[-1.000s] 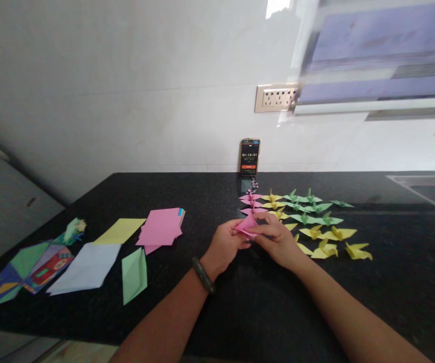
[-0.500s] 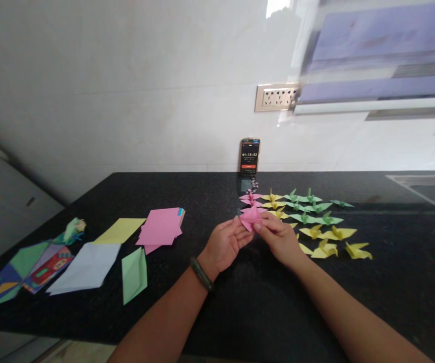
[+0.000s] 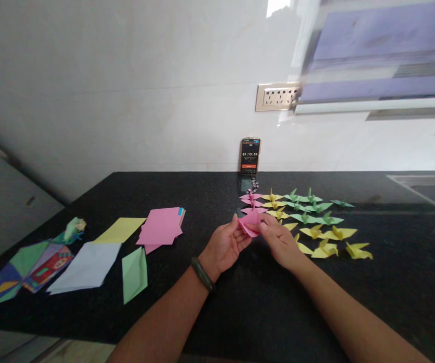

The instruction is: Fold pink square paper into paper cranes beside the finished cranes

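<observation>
A small folded piece of pink origami paper (image 3: 249,224) is held above the dark counter, between my two hands. My left hand (image 3: 228,243) grips its left side, palm turned up and fingers behind the paper. With thumb and fingers, my right hand (image 3: 277,237) pinches the paper's right edge. Just beyond the hands stand finished pink paper cranes (image 3: 253,203) in a column. Beside them are rows of yellow cranes (image 3: 316,232) and green cranes (image 3: 308,218), partly hidden by my right hand.
A stack of pink paper (image 3: 160,227), a yellow sheet (image 3: 119,231), white sheets (image 3: 86,267) and a folded green paper (image 3: 134,276) lie left. Colourful printed packaging (image 3: 24,272) is at far left. A phone (image 3: 250,157) showing a timer leans on the wall.
The pink paper has turned in my hands and now shows an open fold facing me. My right fingers have shifted along its right edge. The phone's timer has advanced one second.
</observation>
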Demonstrator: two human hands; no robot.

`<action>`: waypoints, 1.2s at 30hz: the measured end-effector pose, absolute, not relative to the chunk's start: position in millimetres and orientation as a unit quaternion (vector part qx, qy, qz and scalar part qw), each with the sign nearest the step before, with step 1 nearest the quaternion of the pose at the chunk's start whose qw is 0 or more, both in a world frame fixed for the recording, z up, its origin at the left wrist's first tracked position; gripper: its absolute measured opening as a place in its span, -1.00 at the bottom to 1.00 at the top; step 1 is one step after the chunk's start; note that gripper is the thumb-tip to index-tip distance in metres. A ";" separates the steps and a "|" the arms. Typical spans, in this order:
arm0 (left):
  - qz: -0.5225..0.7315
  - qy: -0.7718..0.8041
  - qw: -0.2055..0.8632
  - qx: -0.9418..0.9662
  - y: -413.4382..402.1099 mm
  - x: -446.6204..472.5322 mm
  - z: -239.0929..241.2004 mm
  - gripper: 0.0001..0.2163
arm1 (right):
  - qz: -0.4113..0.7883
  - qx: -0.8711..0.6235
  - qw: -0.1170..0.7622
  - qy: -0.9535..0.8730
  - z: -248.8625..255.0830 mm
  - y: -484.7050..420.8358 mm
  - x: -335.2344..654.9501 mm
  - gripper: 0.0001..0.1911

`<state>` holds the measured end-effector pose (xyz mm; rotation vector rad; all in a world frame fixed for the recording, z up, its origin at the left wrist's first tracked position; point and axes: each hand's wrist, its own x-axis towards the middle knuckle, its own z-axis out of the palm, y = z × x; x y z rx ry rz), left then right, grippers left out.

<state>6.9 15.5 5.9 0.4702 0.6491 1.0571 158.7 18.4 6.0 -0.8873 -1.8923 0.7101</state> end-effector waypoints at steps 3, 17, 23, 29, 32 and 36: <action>0.491 0.294 0.790 0.222 15.7 8.2 4.3 -0.74 | 0.292 -0.377 0.453 -0.753 4.1 18.2 156.8 -0.70; 0.508 0.268 0.744 0.342 13.0 11.5 0.2 -0.72 | 0.195 -0.397 0.455 -0.773 4.7 15.6 152.1 -0.87; 0.496 0.324 0.702 0.396 11.4 12.9 -2.0 -0.68 | 0.346 -0.447 0.560 -0.606 -3.0 21.7 150.3 -0.76; 0.446 0.341 0.722 0.405 10.1 11.1 1.7 -0.69 | 0.417 -0.486 0.492 -0.590 -2.4 25.1 155.4 -0.77; 0.443 0.343 0.730 0.390 10.1 10.3 3.0 -0.69 | 0.408 -0.488 0.488 -0.597 -1.8 24.3 156.4 -0.77; 0.440 0.349 0.729 0.390 9.9 10.5 5.2 -0.71 | 0.387 -0.493 0.482 -0.612 -2.3 23.3 156.1 -0.78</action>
